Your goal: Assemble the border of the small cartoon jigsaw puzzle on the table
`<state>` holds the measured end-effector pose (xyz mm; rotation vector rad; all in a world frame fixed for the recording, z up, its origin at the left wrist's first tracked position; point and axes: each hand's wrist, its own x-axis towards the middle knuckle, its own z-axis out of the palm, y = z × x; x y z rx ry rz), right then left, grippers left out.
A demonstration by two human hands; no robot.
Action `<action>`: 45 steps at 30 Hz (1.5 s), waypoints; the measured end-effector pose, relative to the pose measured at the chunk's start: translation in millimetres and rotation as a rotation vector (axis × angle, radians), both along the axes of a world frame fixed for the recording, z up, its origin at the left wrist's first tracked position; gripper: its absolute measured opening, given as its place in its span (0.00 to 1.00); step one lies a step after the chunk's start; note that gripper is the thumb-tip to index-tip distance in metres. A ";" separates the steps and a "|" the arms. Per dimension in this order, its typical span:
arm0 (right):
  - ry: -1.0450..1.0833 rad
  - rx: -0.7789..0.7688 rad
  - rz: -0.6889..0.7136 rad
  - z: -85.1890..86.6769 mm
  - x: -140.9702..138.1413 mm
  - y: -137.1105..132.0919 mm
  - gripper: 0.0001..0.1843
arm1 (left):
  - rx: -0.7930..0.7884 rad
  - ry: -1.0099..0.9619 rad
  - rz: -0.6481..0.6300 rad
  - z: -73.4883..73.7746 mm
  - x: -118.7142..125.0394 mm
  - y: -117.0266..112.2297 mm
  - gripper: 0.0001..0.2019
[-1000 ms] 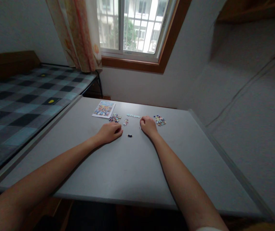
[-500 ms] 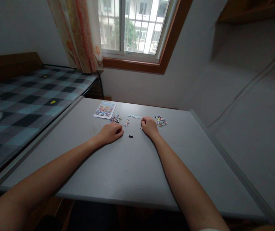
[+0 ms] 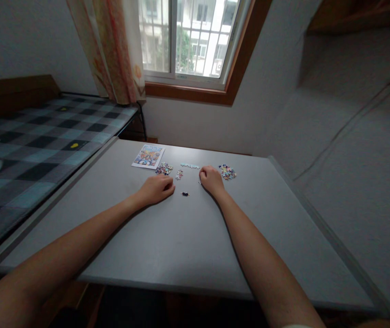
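My left hand (image 3: 156,188) rests on the table with its fingers curled in, just in front of a heap of jigsaw puzzle pieces (image 3: 164,169). My right hand (image 3: 212,178) is curled too, beside a second heap of pieces (image 3: 228,172); a small pale piece (image 3: 200,182) shows at its left edge. Whether either hand holds anything is hidden. Between the hands lie a small joined cluster (image 3: 179,174) and, nearer me, a dark joined bit (image 3: 185,194). A light-blue joined strip (image 3: 190,166) lies farther back.
A printed picture sheet (image 3: 148,156) lies at the back left of the white table (image 3: 174,246). Left of the table stands a bed with a checked cover (image 3: 89,123). A window (image 3: 195,41) and a curtain (image 3: 113,50) are behind; a wall stands at the right.
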<state>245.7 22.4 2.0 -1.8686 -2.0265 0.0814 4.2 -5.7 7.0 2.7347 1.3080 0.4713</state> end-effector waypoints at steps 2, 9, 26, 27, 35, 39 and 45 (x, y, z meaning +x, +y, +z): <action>-0.001 0.000 0.000 0.5 -0.2 -0.6 0.16 | -0.003 -0.003 -0.002 0.1 0.0 0.0 0.13; 0.005 -0.004 0.004 1.4 -0.1 -1.0 0.16 | -0.016 -0.008 0.004 1.9 0.7 -0.6 0.13; 0.009 0.005 0.001 0.2 0.5 -0.1 0.15 | -0.005 -0.004 -0.010 0.5 -0.2 -0.1 0.13; 0.007 0.005 0.003 -0.1 0.6 0.2 0.15 | -0.006 -0.004 -0.009 0.6 -0.1 -0.2 0.13; 0.006 0.006 0.004 -2.7 0.8 1.7 0.16 | -0.013 0.003 0.000 2.6 0.8 -1.1 0.13; 0.011 0.009 0.002 -1.4 0.4 0.5 0.16 | -0.005 -0.010 0.000 1.8 0.3 -1.0 0.13; 0.010 0.003 0.004 -0.3 0.3 0.3 0.15 | -0.008 -0.014 0.002 0.7 -0.1 -0.3 0.13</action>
